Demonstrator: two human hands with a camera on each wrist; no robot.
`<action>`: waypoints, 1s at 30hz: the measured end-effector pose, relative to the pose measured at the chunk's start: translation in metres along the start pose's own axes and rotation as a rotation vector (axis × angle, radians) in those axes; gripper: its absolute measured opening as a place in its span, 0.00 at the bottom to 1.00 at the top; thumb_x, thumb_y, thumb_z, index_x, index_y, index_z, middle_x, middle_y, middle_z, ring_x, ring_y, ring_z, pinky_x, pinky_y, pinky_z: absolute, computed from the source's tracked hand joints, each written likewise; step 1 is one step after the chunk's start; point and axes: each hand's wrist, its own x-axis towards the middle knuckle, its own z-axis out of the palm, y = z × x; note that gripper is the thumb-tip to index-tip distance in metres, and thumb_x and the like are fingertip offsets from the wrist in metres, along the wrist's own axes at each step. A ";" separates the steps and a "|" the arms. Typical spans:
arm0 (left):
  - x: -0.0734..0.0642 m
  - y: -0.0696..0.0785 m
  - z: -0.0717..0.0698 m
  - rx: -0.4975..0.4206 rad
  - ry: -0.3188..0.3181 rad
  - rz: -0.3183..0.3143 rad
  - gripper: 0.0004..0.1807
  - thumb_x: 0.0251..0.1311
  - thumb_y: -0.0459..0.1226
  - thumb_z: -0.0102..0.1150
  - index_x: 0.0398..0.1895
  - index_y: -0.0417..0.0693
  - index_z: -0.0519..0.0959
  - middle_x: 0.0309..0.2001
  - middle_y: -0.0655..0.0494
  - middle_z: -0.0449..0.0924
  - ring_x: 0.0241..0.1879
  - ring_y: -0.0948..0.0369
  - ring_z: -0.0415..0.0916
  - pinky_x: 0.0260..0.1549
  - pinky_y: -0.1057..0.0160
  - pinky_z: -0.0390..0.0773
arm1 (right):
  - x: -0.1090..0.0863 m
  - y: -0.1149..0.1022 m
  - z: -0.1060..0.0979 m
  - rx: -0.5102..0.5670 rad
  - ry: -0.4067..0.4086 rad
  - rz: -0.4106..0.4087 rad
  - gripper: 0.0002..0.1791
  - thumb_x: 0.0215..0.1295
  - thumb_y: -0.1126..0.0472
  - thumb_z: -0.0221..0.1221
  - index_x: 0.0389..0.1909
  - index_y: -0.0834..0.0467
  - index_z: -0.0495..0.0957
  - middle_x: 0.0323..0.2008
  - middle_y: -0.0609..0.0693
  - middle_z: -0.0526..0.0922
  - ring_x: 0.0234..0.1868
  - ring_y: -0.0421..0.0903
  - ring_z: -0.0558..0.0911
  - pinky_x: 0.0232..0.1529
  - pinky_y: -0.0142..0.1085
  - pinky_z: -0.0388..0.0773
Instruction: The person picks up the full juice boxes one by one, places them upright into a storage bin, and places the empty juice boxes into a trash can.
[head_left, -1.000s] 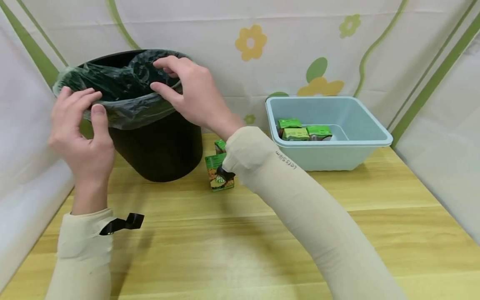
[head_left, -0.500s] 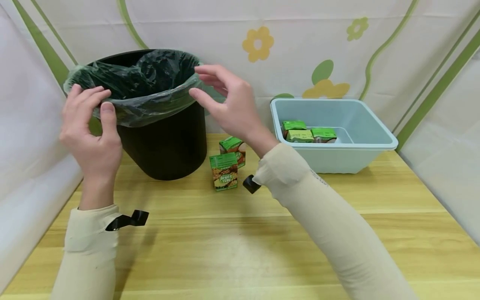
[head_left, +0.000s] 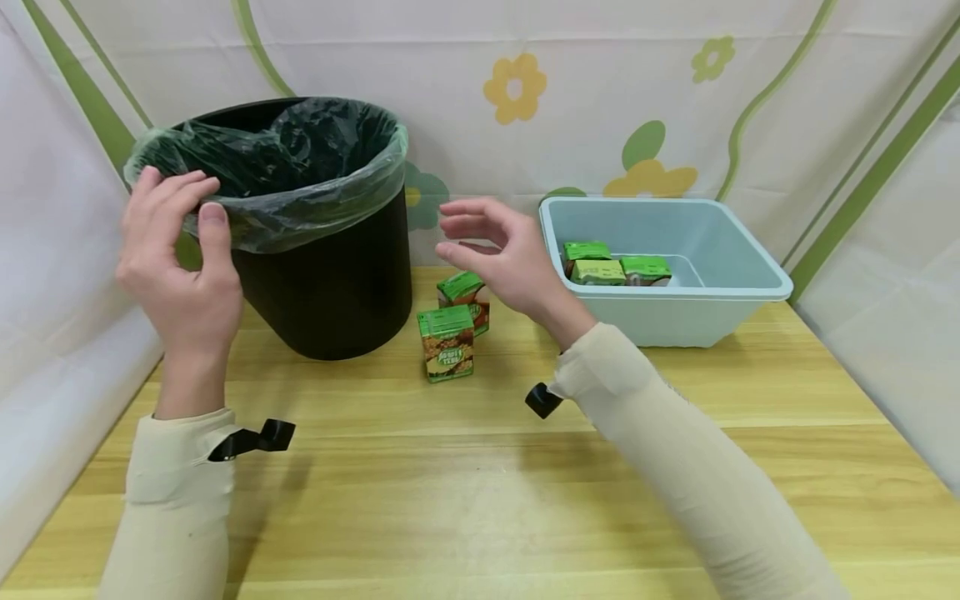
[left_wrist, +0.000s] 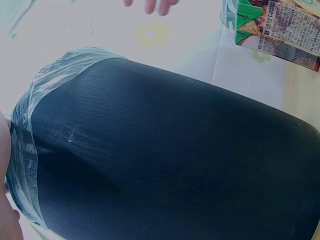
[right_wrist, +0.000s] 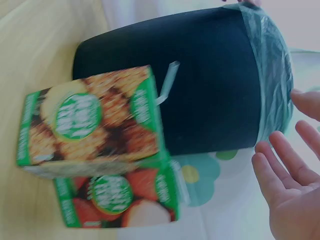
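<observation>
My left hand (head_left: pixel 180 267) touches the near left rim of a black bin (head_left: pixel 322 292), its fingers lying loosely along the edge of a translucent green bin bag (head_left: pixel 300 217). The bag lines the bin and is folded over its rim. In the air right of the bin is my right hand (head_left: pixel 510 254), holding nothing, its fingers loosely extended. Below and left of it stand two small drink cartons. The front carton (head_left: pixel 447 343) is brown and green; the one behind (head_left: pixel 474 312) is red and green and partly covered by it. A straw (right_wrist: pixel 169 82) shows in the right wrist view.
A pale blue plastic tub (head_left: pixel 660 321) stands right on the wooden table (head_left: pixel 390 508), with three green-topped cartons (head_left: pixel 598 272) inside at its left. A white curtain (head_left: pixel 600 67) printed with flowers hangs close behind the bin and tub.
My right hand has left the bin's right rim and come right and down to above the cartons, uncovering the rear one. My left hand stays at the rim.
</observation>
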 end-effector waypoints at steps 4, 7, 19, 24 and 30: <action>0.001 0.000 -0.001 0.000 0.005 -0.001 0.19 0.69 0.39 0.57 0.51 0.34 0.89 0.56 0.41 0.89 0.73 0.61 0.74 0.81 0.62 0.61 | -0.009 0.015 -0.005 0.010 -0.042 0.064 0.26 0.69 0.63 0.69 0.67 0.56 0.79 0.62 0.55 0.85 0.64 0.48 0.85 0.69 0.43 0.81; 0.001 0.000 -0.001 0.000 0.008 0.005 0.19 0.70 0.39 0.57 0.50 0.34 0.89 0.56 0.40 0.89 0.73 0.60 0.74 0.81 0.62 0.61 | -0.015 0.025 -0.009 0.007 -0.083 0.096 0.26 0.68 0.62 0.70 0.66 0.53 0.80 0.63 0.52 0.85 0.64 0.49 0.84 0.68 0.44 0.81; 0.000 0.001 -0.001 -0.001 0.000 -0.013 0.19 0.70 0.39 0.57 0.51 0.34 0.88 0.57 0.39 0.88 0.74 0.61 0.73 0.81 0.63 0.60 | -0.032 0.057 -0.018 -0.011 -0.164 0.152 0.24 0.68 0.63 0.70 0.64 0.60 0.81 0.63 0.57 0.83 0.65 0.54 0.82 0.66 0.48 0.82; 0.000 0.001 -0.002 -0.013 0.001 -0.016 0.19 0.70 0.39 0.57 0.52 0.33 0.88 0.57 0.40 0.88 0.75 0.61 0.72 0.81 0.63 0.60 | -0.033 0.063 -0.013 -0.029 -0.193 0.142 0.23 0.67 0.64 0.71 0.63 0.60 0.82 0.62 0.56 0.85 0.65 0.54 0.83 0.69 0.53 0.80; 0.000 -0.001 -0.001 -0.002 0.000 0.000 0.19 0.70 0.40 0.57 0.50 0.33 0.89 0.57 0.40 0.88 0.74 0.61 0.73 0.81 0.62 0.61 | -0.035 0.069 -0.007 -0.067 -0.217 0.136 0.23 0.66 0.64 0.72 0.61 0.60 0.83 0.60 0.55 0.86 0.62 0.52 0.83 0.68 0.57 0.80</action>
